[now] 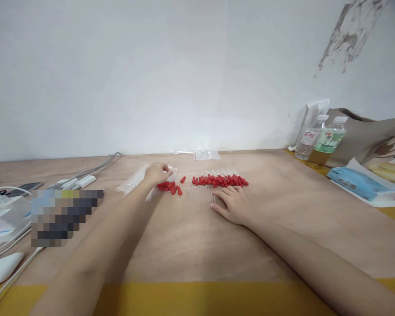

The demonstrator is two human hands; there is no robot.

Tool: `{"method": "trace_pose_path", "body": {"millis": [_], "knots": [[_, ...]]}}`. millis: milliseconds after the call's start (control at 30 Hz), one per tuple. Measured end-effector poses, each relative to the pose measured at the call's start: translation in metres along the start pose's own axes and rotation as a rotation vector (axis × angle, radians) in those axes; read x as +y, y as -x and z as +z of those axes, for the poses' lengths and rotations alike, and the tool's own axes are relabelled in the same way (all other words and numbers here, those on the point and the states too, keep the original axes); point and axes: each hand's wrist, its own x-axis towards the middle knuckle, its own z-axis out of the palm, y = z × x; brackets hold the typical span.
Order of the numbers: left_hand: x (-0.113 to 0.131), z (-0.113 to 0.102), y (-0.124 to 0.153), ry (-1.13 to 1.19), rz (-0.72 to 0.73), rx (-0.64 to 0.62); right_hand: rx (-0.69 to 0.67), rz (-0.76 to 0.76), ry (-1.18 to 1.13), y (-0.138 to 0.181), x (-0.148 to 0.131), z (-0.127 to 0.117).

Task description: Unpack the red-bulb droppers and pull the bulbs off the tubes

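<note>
My left hand (156,174) is closed, thumb and fingers drawn together above a small pile of red rubber bulbs (171,187). What it pinches, if anything, is too small to make out. Clear plastic bags (134,180) lie flat beneath and beside that hand. My right hand (233,204) rests on the table, thumb apart from the fingers, at the right end of a row of thin clear tubes (199,198). Just beyond it, droppers with red bulbs (219,180) lie side by side, tubes pointing to the wall. A single red-bulbed dropper (183,179) lies between the two groups.
At the back, a small clear bag (206,155) lies near the wall. Two bottles (329,140), a grey bag (365,136) and a blue tissue pack (358,182) stand or lie at right. White chargers and cables (9,215) crowd the left side.
</note>
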Motion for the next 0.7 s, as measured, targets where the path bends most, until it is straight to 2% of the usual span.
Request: {"method": "trace_pose_path", "body": {"millis": [133,267,400,467,533,600,700], "knots": [[0.032,0.013,-0.007,-0.064,0.044,-0.088,0.02,0.013,-0.022,0.0,0.001,0.0],[0.051,0.024,-0.012,-0.101,0.025,-0.154,0.034,0.046,-0.055,0.001,0.003,0.002],[0.058,0.022,-0.008,-0.117,-0.008,-0.102,0.059,0.071,-0.08,0.002,0.007,0.004],[0.058,0.016,0.005,-0.118,0.002,-0.024,0.096,0.074,-0.09,0.001,0.008,0.006],[0.056,0.01,0.026,-0.096,0.082,0.086,0.167,0.076,-0.108,0.001,0.009,0.007],[0.053,0.008,0.054,-0.031,0.267,0.225,0.247,0.072,-0.137,0.001,0.009,0.006],[0.048,0.012,0.097,0.057,0.489,0.235,0.314,0.018,-0.182,0.002,0.007,0.004]]}}
